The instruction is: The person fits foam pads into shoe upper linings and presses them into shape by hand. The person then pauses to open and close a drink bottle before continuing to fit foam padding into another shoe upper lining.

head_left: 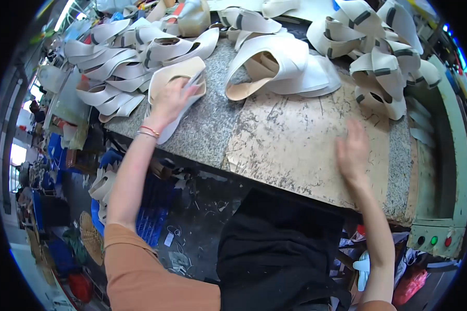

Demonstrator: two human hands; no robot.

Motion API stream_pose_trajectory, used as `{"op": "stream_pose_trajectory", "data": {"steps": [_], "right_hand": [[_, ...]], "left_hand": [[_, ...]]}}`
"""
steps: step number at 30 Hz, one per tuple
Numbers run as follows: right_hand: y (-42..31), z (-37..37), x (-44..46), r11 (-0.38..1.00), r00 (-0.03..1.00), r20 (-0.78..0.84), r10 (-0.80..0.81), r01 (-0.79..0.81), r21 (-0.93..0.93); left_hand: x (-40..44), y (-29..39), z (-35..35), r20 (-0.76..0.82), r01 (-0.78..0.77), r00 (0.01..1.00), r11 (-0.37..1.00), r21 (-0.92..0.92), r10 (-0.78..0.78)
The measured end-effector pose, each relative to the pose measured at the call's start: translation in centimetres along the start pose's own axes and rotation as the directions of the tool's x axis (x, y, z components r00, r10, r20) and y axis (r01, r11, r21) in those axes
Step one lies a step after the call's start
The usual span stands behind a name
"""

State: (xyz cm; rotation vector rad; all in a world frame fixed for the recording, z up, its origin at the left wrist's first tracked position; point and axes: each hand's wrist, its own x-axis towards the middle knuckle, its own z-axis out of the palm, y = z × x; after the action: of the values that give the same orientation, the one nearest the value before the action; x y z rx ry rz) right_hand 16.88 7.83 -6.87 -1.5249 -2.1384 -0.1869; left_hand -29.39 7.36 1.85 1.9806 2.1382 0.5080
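Observation:
My left hand [171,98] reaches into a white shoe upper with a beige lining [163,76] at the left of the speckled tabletop [202,124]; its fingers are partly hidden and blurred there, beside a thin grey strip. On the right, my right hand [354,150] is over the worn beige board [296,140], fingers spread and somewhat blurred, with nothing in it. Between the hands, farther back, a stack of white uppers [290,62] lies on its side, its beige inside facing left.
Piles of white curved pieces [106,67] line the back left, and more with dark patches [386,72] stand at the back right. A green machine frame [462,171] with coloured buttons borders the right edge. Below the table is a blue crate [158,212].

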Motion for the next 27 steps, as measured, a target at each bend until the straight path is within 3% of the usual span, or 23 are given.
{"op": "stream_pose_trajectory", "data": {"steps": [2, 4, 5, 6, 7, 9, 10, 13, 14, 15, 16, 17, 18, 20, 21, 22, 24, 25, 26, 27], "right_hand": [[-5.8, 0.4, 2.3, 0.959, 0.989, 0.008, -0.148, 0.141, 0.244], [-10.4, 0.6, 5.2, 0.869, 0.921, 0.272, -0.279, 0.122, 0.479], [-12.0, 0.9, 6.8, 0.905, 0.861, 0.392, -0.324, 0.161, 0.394], [-12.5, 1.3, 8.2, 0.929, 0.787, 0.513, -0.343, 0.203, 0.310], [-11.8, 2.3, 9.1, 0.933, 0.855, 0.380, -0.354, 0.291, 0.212], [-10.7, 5.7, 10.1, 0.910, 0.905, 0.110, -0.411, 0.415, -0.016], [-10.2, 7.1, 10.6, 0.909, 0.902, 0.128, -0.413, 0.417, -0.002], [-8.3, 8.8, 10.9, 0.910, 0.902, 0.135, -0.410, 0.415, -0.006], [-8.6, 7.7, 11.1, 0.913, 0.898, 0.189, -0.397, 0.407, -0.014], [-8.3, 7.8, 10.4, 0.920, 0.927, 0.053, -0.370, 0.359, 0.157], [-7.9, 7.7, 9.7, 0.901, 0.933, -0.090, -0.347, 0.359, 0.245], [-7.4, 5.1, 8.4, 0.909, 0.963, 0.013, -0.270, 0.250, 0.333], [-6.2, 2.0, 6.7, 0.877, 0.976, 0.108, -0.190, 0.119, 0.465], [-2.2, 1.4, 0.3, 0.796, 0.990, -0.124, -0.062, 0.123, 0.592], [-0.4, -0.9, -2.6, 0.887, 0.995, -0.097, -0.012, 0.055, 0.458], [1.2, -3.7, -6.0, 0.949, 0.997, -0.062, 0.048, -0.026, 0.316], [4.8, -8.4, -14.5, 0.925, 0.964, -0.131, 0.233, -0.177, 0.336], [6.3, -10.7, -19.0, 0.900, 0.910, -0.138, 0.391, -0.347, 0.263], [8.1, -13.3, -23.4, 0.881, 0.867, -0.172, 0.468, -0.442, 0.167], [10.1, -14.6, -28.9, 0.772, 0.738, -0.227, 0.636, -0.616, 0.157]], "left_hand": [[1.5, 2.4, 4.0, -0.229, -0.138, 0.966, 0.989, -0.059, 0.122], [4.6, 2.7, 7.5, -0.007, -0.033, 0.999, 0.991, 0.133, 0.034], [6.1, 3.9, 7.2, 0.050, 0.064, 0.996, 0.987, 0.148, -0.073], [6.8, 5.2, 6.2, 0.051, 0.106, 0.994, 0.980, -0.166, -0.099], [7.4, 6.8, 4.6, 0.070, 0.140, 0.990, 0.877, -0.460, -0.122], [7.7, 9.0, 1.6, 0.153, 0.207, 0.976, 0.427, -0.880, -0.158], [8.4, 9.8, 0.9, 0.186, 0.224, 0.968, 0.255, -0.941, -0.166], [6.6, 13.2, -1.8, -0.045, -0.051, 0.991, 0.040, -0.998, 0.125], [5.3, 14.8, -2.4, -0.052, -0.047, 0.996, -0.065, -0.997, 0.076], [3.9, 15.7, -2.6, -0.072, -0.058, 0.993, -0.142, -0.988, 0.094], [2.2, 17.0, -2.3, -0.033, -0.030, 0.999, -0.177, -0.984, 0.018], [0.4, 18.4, -2.0, 0.005, -0.008, 0.998, -0.216, -0.976, -0.058], [-1.0, 18.2, -0.5, 0.090, 0.094, 0.995, -0.167, -0.981, 0.029], [-2.3, 15.7, 4.2, 0.327, 0.332, 0.940, -0.033, -0.943, 0.101], [-2.5, 14.0, 7.4, 0.476, 0.473, 0.876, 0.051, -0.879, 0.081], [-2.8, 12.3, 10.7, 0.475, 0.478, 0.878, 0.097, -0.873, -0.053], [-3.5, 10.6, 11.0, 0.452, 0.449, 0.891, 0.054, -0.892, 0.052], [-3.9, 9.8, 9.9, 0.466, 0.466, 0.885, 0.010, -0.885, 0.013], [-4.1, 7.9, 10.2, 0.286, 0.272, 0.934, 0.094, -0.958, 0.214], [-4.6, 9.9, 8.7, 0.319, 0.316, 0.945, 0.050, -0.948, 0.072]]}}
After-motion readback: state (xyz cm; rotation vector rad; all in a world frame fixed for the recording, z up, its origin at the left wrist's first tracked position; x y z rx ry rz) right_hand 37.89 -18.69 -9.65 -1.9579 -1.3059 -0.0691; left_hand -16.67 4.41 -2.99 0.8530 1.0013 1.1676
